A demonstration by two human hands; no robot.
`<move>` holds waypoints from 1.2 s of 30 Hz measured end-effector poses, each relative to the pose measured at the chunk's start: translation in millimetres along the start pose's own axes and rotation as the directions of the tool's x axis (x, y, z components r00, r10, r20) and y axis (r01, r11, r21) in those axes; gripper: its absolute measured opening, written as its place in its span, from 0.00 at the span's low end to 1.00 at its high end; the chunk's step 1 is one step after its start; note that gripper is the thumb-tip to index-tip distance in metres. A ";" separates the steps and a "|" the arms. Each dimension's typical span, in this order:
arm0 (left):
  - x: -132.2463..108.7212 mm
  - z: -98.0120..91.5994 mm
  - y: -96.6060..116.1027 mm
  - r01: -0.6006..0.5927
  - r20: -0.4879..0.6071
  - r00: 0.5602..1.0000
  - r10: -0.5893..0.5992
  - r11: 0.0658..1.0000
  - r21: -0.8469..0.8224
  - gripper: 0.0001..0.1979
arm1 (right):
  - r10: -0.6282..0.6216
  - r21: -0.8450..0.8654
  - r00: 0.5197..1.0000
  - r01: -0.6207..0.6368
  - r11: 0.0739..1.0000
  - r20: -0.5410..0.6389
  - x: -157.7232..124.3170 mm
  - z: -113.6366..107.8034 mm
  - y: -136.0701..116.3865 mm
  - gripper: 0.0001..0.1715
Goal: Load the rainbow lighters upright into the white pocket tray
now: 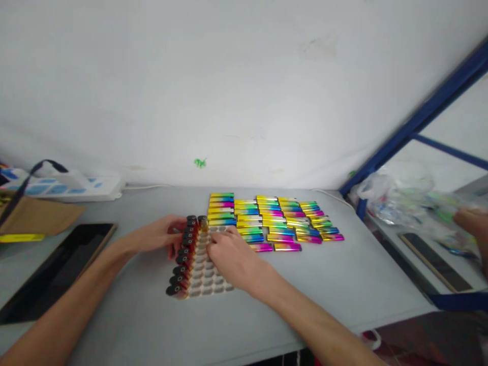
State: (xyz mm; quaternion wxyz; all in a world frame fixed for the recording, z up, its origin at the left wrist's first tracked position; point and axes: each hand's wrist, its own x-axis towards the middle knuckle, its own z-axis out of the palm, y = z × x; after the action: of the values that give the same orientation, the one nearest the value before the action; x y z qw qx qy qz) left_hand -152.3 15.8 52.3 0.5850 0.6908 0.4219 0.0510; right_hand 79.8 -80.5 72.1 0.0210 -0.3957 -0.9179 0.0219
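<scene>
A pale tray (208,274) with rows of round holes lies on the table. Along its left side stands a row of dark red, black-topped pieces (183,259), perhaps lighters, with one gold piece (204,224) near the far end. My left hand (168,235) is at the far left of this row, its fingers curled against the red pieces; what they grip is hidden. Over the tray's right part, my right hand (234,256) has its fingers bent and pressed together, hiding anything in them. Beyond it lie several shiny rainbow-coloured, lighter-like pieces (272,221) in columns.
A dark flat tablet-like device (61,264) lies at left, near brown cardboard (41,216) and a white power strip (91,189). At right are a blue metal frame (415,119), plastic bags (385,195), a phone (434,259) and another person's blurred hand (470,221). A wall (244,101) stands behind.
</scene>
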 end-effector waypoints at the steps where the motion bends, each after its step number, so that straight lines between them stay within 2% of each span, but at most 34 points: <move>1: 0.7 -0.6 -1.2 0.003 0.002 1.000 -0.003 1.000 0.000 0.26 | 0.000 0.001 1.000 0.000 1.000 -0.003 -0.2 -0.3 0.6 0.12; 10: 5.9 -8.0 -20.2 -0.037 0.039 0.999 0.037 0.999 -0.008 0.25 | 0.000 0.022 0.999 0.001 1.000 -0.040 0.0 1.4 1.9 0.11; 14: 7.1 -10.1 -25.5 -0.060 0.012 0.998 0.060 0.998 -0.012 0.27 | 0.068 0.205 0.985 -0.035 0.978 -0.157 -9.1 -3.5 19.7 0.15; 16: 7.9 -10.4 -26.1 -0.074 0.025 0.997 0.074 0.997 -0.020 0.29 | 0.166 0.335 0.949 -0.069 0.940 -0.268 -24.3 -5.3 47.2 0.15; 19: 8.0 -9.0 -23.1 -0.056 0.043 0.997 0.056 0.998 -0.019 0.30 | 0.409 0.422 0.821 -0.232 0.876 -0.397 -57.1 -2.9 112.6 0.09; 22: 6.5 -6.3 -17.5 -0.034 0.033 0.999 0.034 0.999 -0.009 0.30 | 0.610 0.411 0.709 -0.467 0.783 -0.354 -86.9 2.6 185.6 0.06; 23: 5.9 -5.5 -15.8 -0.029 0.025 0.999 0.029 1.000 -0.006 0.29 | 0.635 0.408 0.694 -0.499 0.764 -0.341 -93.8 4.2 206.3 0.07; 25: 5.0 -4.3 -13.7 -0.021 0.013 1.000 0.021 1.000 -0.003 0.29 | 0.648 0.407 0.694 -0.519 0.752 -0.313 -102.3 6.5 238.1 0.07; 27: 4.8 -4.1 -13.7 -0.017 0.012 1.000 0.017 1.000 -0.002 0.28 | 0.642 0.412 0.718 -0.516 0.751 -0.270 -105.0 8.1 257.3 0.08; 32: 5.8 -5.5 -18.3 -0.036 0.033 0.999 0.036 0.999 0.008 0.27 | 0.595 0.437 0.784 -0.478 0.762 -0.179 -99.8 11.9 275.5 0.08; 36: 5.2 -5.8 -19.3 -0.043 0.037 0.998 0.043 0.999 0.004 0.28 | 0.587 0.468 0.792 -0.459 0.755 -0.170 -94.7 13.6 284.1 0.10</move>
State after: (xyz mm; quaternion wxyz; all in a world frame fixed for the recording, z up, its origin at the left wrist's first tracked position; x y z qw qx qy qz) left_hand -162.3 22.8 35.5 0.5898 0.7020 0.3962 0.0498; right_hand 350.1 45.2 40.4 0.2371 -0.6245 -0.7281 0.1539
